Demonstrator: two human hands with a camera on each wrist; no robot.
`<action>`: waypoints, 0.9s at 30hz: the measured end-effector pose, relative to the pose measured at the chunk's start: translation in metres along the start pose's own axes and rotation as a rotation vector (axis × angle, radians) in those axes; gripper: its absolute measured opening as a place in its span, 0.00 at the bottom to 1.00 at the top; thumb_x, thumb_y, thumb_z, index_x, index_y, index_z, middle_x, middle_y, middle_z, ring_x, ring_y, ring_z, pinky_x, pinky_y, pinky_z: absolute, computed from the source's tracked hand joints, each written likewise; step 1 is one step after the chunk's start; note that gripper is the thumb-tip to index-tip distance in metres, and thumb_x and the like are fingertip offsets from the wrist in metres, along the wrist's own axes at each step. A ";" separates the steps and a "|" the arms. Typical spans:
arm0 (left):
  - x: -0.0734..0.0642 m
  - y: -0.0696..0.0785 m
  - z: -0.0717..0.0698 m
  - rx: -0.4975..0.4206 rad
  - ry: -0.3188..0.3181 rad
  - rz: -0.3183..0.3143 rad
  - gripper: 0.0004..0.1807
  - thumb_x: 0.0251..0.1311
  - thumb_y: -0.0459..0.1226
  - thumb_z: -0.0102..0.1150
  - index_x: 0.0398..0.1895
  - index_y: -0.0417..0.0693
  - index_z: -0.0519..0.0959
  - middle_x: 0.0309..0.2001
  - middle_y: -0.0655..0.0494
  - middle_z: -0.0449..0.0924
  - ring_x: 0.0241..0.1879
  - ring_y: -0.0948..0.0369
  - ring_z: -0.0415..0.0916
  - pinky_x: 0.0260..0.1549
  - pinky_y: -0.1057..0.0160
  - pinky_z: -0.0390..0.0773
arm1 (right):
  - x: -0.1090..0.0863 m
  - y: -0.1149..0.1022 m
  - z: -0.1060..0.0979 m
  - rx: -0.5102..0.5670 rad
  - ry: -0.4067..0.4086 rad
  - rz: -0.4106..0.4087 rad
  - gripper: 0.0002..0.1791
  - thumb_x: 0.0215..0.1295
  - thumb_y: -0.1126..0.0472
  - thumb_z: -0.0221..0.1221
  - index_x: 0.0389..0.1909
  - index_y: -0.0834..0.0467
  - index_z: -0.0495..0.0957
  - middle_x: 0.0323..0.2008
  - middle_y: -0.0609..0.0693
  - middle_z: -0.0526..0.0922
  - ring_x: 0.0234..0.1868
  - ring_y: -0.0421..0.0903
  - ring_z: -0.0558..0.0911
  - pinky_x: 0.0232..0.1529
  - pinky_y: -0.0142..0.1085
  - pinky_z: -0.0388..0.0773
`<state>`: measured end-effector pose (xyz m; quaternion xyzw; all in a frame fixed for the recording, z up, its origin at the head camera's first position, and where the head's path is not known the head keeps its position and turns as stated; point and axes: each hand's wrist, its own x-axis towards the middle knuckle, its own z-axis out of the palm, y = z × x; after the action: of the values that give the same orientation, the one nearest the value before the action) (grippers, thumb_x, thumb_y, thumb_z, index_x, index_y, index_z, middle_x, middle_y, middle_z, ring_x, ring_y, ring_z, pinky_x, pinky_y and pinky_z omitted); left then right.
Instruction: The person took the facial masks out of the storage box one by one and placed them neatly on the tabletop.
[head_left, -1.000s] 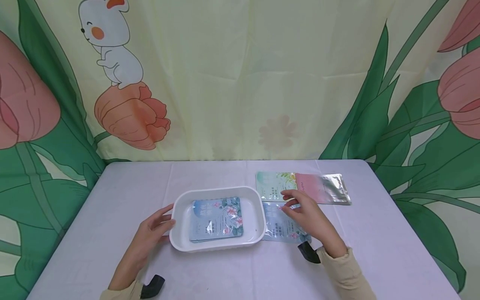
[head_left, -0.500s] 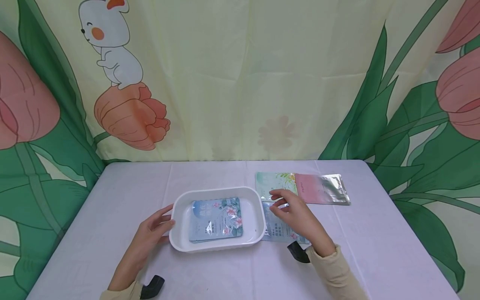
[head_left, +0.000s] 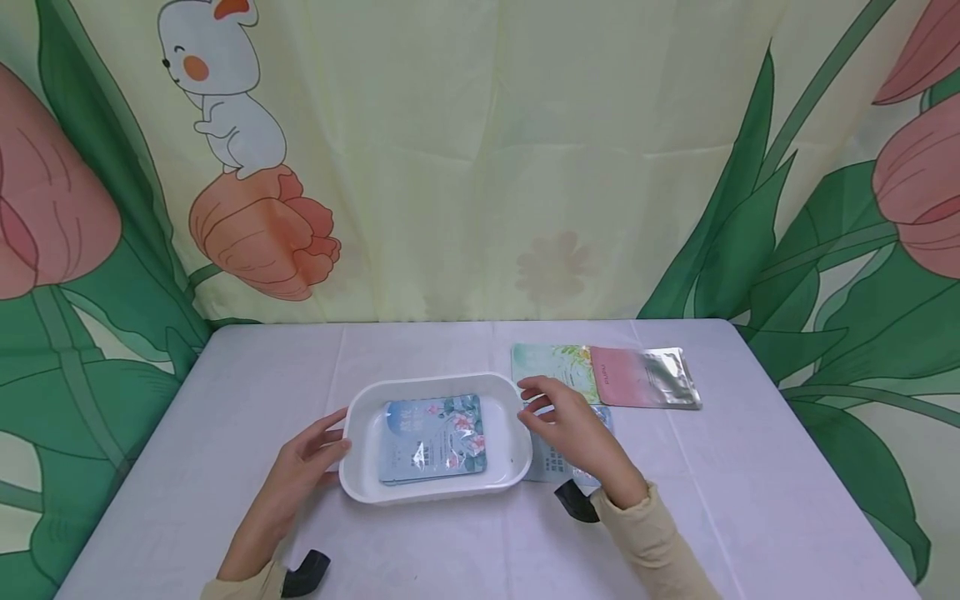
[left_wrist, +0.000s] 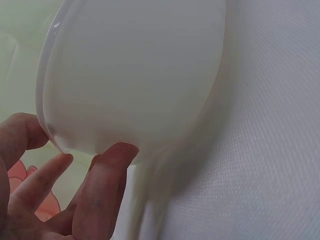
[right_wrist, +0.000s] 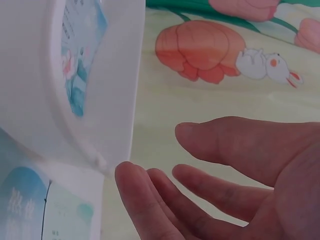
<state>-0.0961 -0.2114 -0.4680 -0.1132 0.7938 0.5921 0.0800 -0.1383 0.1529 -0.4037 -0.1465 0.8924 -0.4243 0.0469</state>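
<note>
A white plastic tray (head_left: 360,479) sits on the table in the head view, holding blue flowered sheet mask packets (head_left: 432,437). My left hand (head_left: 300,467) is at its left end. In the left wrist view the fingertips and thumb (left_wrist: 107,187) touch the outer wall and rim, the fingers relaxed and spread. My right hand (head_left: 566,425) hovers by the right end, fingers loosely bent and nothing between them. In the right wrist view its fingertips (right_wrist: 131,175) come close to the tray rim; contact is unclear. A blue sheet mask packet (head_left: 551,467) lies partly hidden beneath that hand.
Behind the right hand lie a green packet (head_left: 546,367) and a pink-and-silver packet (head_left: 637,377), overlapping. A white cloth covers the table (head_left: 420,550). A printed curtain (head_left: 435,167) hangs along the back edge.
My right hand has moved left across the blue packet to the tray's right end. The left hand, tray and packets keep their places.
</note>
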 end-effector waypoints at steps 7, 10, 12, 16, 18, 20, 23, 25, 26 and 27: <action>0.001 0.001 0.001 -0.003 -0.002 -0.022 0.33 0.66 0.47 0.61 0.73 0.59 0.64 0.64 0.43 0.73 0.52 0.57 0.80 0.42 0.63 0.84 | 0.003 -0.011 0.007 0.020 -0.022 0.038 0.24 0.64 0.67 0.64 0.61 0.64 0.73 0.50 0.58 0.81 0.48 0.49 0.82 0.52 0.45 0.82; 0.001 0.002 0.001 0.001 0.002 -0.029 0.33 0.66 0.48 0.61 0.73 0.59 0.64 0.64 0.42 0.73 0.51 0.57 0.80 0.42 0.62 0.85 | 0.006 -0.015 0.011 0.014 -0.026 0.046 0.24 0.64 0.67 0.64 0.60 0.64 0.73 0.50 0.58 0.81 0.47 0.49 0.82 0.52 0.45 0.82; 0.001 0.002 0.001 0.007 0.007 -0.037 0.33 0.66 0.48 0.61 0.73 0.59 0.65 0.64 0.43 0.73 0.51 0.57 0.80 0.42 0.63 0.85 | 0.007 -0.017 0.013 0.014 -0.032 0.055 0.24 0.64 0.66 0.64 0.60 0.64 0.74 0.50 0.58 0.81 0.47 0.49 0.82 0.52 0.45 0.82; 0.000 0.002 0.000 0.015 0.008 -0.036 0.33 0.66 0.49 0.61 0.73 0.59 0.65 0.64 0.43 0.72 0.52 0.56 0.79 0.42 0.63 0.84 | 0.009 -0.021 0.017 0.010 -0.046 0.073 0.23 0.63 0.66 0.65 0.59 0.64 0.74 0.51 0.59 0.81 0.48 0.50 0.82 0.50 0.44 0.83; 0.000 0.001 0.000 0.011 0.004 -0.034 0.33 0.66 0.50 0.61 0.73 0.60 0.65 0.65 0.43 0.72 0.53 0.57 0.79 0.42 0.64 0.84 | 0.010 -0.021 0.018 0.008 -0.054 0.081 0.23 0.63 0.65 0.65 0.59 0.63 0.74 0.52 0.59 0.81 0.48 0.50 0.82 0.50 0.45 0.83; 0.000 0.001 0.000 0.007 0.000 -0.029 0.33 0.66 0.49 0.61 0.73 0.59 0.65 0.65 0.43 0.72 0.52 0.57 0.79 0.42 0.64 0.84 | 0.010 -0.022 0.020 0.009 -0.062 0.078 0.23 0.63 0.66 0.65 0.59 0.64 0.74 0.52 0.59 0.81 0.49 0.51 0.82 0.50 0.45 0.83; 0.001 0.000 -0.001 -0.002 -0.004 -0.024 0.33 0.67 0.49 0.61 0.73 0.59 0.64 0.65 0.43 0.72 0.52 0.57 0.79 0.42 0.64 0.84 | 0.011 -0.022 0.024 0.011 -0.074 0.071 0.23 0.63 0.66 0.65 0.59 0.65 0.74 0.52 0.60 0.81 0.49 0.52 0.82 0.50 0.45 0.83; 0.001 0.000 -0.001 -0.005 -0.006 -0.021 0.33 0.67 0.48 0.60 0.73 0.59 0.64 0.65 0.43 0.72 0.53 0.57 0.79 0.41 0.64 0.84 | 0.011 -0.023 0.026 0.012 -0.083 0.064 0.24 0.63 0.66 0.64 0.59 0.65 0.73 0.52 0.60 0.80 0.49 0.53 0.82 0.50 0.45 0.83; 0.001 0.000 -0.001 -0.007 -0.008 -0.022 0.33 0.67 0.48 0.60 0.73 0.59 0.64 0.65 0.43 0.72 0.53 0.57 0.79 0.41 0.64 0.84 | 0.012 -0.023 0.028 0.010 -0.086 0.060 0.24 0.64 0.66 0.64 0.59 0.65 0.73 0.52 0.61 0.80 0.49 0.53 0.82 0.49 0.45 0.83; 0.001 0.000 -0.001 -0.009 -0.009 -0.022 0.33 0.67 0.48 0.60 0.73 0.59 0.64 0.65 0.43 0.72 0.53 0.57 0.79 0.42 0.64 0.84 | 0.012 -0.023 0.029 0.009 -0.089 0.057 0.24 0.64 0.66 0.64 0.60 0.66 0.72 0.52 0.61 0.80 0.49 0.53 0.82 0.49 0.45 0.83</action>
<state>-0.0967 -0.2126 -0.4680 -0.1195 0.7894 0.5955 0.0894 -0.1385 0.1140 -0.4038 -0.1397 0.8913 -0.4198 0.0992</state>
